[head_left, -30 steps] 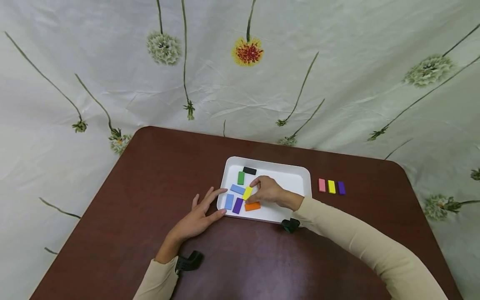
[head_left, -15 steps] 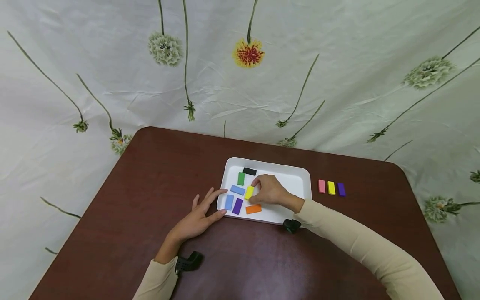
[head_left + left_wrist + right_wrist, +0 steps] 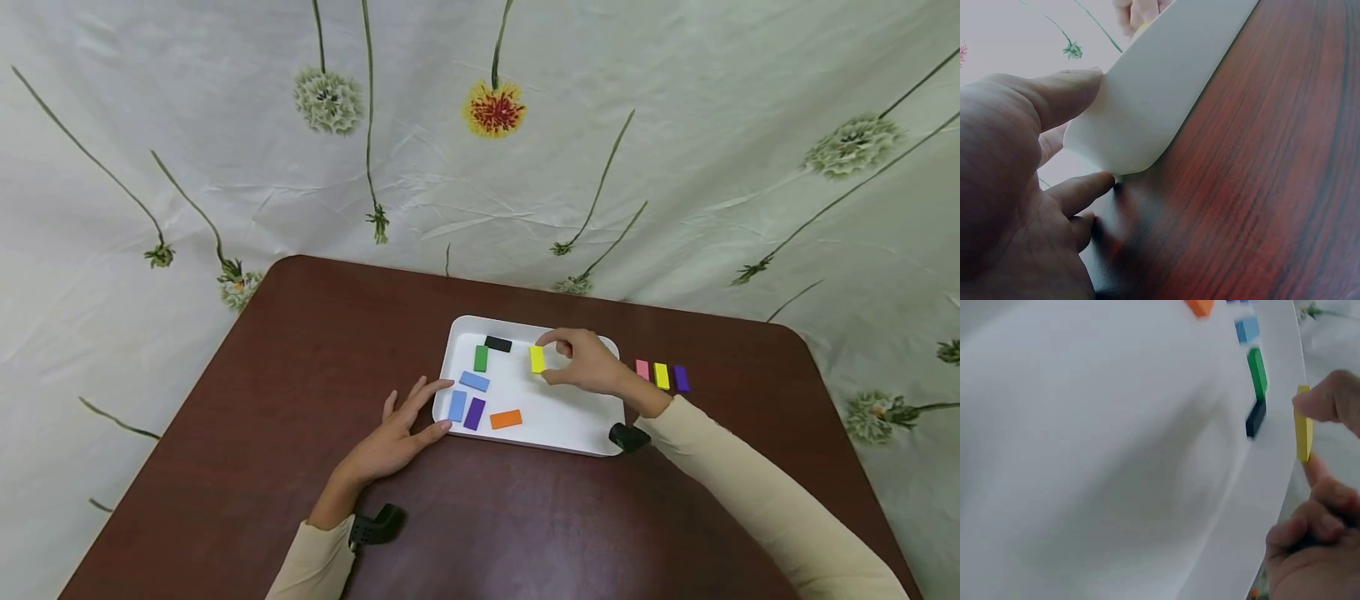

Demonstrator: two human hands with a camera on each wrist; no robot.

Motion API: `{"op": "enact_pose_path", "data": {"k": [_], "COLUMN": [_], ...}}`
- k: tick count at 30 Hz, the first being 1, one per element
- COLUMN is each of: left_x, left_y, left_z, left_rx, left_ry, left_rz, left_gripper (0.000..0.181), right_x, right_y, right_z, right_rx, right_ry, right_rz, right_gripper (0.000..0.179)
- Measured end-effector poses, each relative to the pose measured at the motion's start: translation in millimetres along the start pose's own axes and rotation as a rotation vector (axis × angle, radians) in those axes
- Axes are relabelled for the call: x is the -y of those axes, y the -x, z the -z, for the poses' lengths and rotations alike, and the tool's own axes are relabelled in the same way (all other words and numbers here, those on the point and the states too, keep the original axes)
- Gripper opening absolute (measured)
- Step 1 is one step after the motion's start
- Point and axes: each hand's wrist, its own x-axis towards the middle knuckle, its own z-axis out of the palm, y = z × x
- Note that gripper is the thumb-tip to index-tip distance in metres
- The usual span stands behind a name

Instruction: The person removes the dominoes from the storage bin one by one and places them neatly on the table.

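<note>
My right hand (image 3: pixel 588 363) pinches a yellow block (image 3: pixel 537 360) between thumb and forefinger, above the white tray (image 3: pixel 570 417). In the right wrist view the yellow block (image 3: pixel 1303 425) is held up on edge over the tray. My left hand (image 3: pixel 397 435) touches the tray's left end with fingers spread. The left wrist view shows its thumb at the rim and a fingertip low on the wall. Inside the tray lie a black block (image 3: pixel 498 344), a green block (image 3: pixel 481 358), two light blue blocks (image 3: pixel 474 381), a purple block (image 3: pixel 474 413) and an orange block (image 3: pixel 506 419).
On the dark red table (image 3: pixel 337 333), right of the tray, a pink block (image 3: pixel 642 369), another yellow block (image 3: pixel 661 376) and another purple block (image 3: pixel 681 378) stand in a row, with my right forearm close in front. A flowered cloth (image 3: pixel 420 167) hangs behind the table.
My right hand has lifted the yellow block from beside the light blue block and carried it right and toward the tray's far side. The left hand stays at the tray.
</note>
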Motion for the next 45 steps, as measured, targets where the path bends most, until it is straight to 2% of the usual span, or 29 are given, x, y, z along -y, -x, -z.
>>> {"op": "enact_pose_path", "data": {"k": [5,12,21,25,30,36,40,45], "left_x": [-0.6,0.4,1.4,2.3,2.4,2.8,3.6,3.8], "left_y": [-1.2,0.1,0.1,-0.8,-2.9,-2.6,-2.4,-2.8], "left_z": [0.0,-0.9,-2.6,-3.0,-3.4,-4.0,-4.6,-4.5], "left_rx": [-0.001,-0.001,0.0,0.0,0.0,0.002,0.002,-0.002], "left_ry": [-0.002,-0.012,-0.007,-0.005,-0.005,-0.005,-0.015,-0.013], "left_rz": [-0.004,0.003,0.014,0.015,0.01,0.009,0.016,0.015], "left_gripper": [0.063,0.063,0.063,0.063,0.062,0.062,0.062,0.062], "right_x": [-27,-61,-103,-120,-142,-168,-177,-180], "right_y": [20.9,58.3,100.2,115.6,130.3,140.5,143.1,143.3], "right_z": [30,63,94,101,106,104,101,99], "right_rx": [-0.045,-0.098,-0.2,-0.229,-0.224,-0.197,-0.168,-0.174], "right_ry": [-0.031,-0.129,-0.035,0.01,0.046,0.022,-0.004,-0.024], "right_rz": [0.056,-0.067,-0.133,-0.182,-0.232,-0.279,-0.271,-0.242], "right_gripper": [0.043,0.045,0.044,0.045,0.047,0.047,0.048,0.048]}}
